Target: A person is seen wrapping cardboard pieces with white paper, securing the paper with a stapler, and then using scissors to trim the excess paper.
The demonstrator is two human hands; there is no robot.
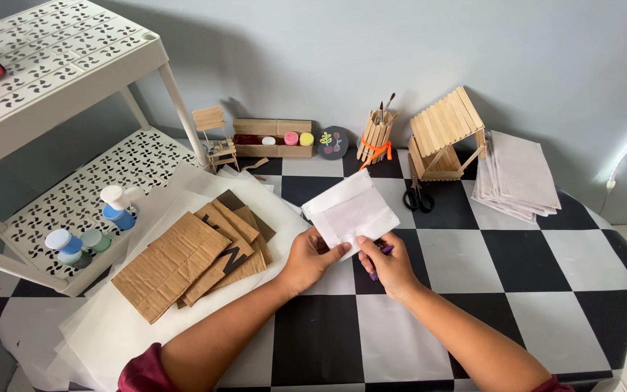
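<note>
Though beside cardboard, paper unobstructed.

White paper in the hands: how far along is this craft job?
Done: a stick house and stick chair stand finished at the back. In hand: the left hand and right hand hold a white paper; the right also grips something purple. Left: the cardboard pieces lie stacked and the scissors untouched.

A white paper packet, flat and roughly square, is held above the checkered table. At the back wall lies a long brown box holding small pink, white and yellow pots; a stack of grey-white paper bags lies far right
</note>
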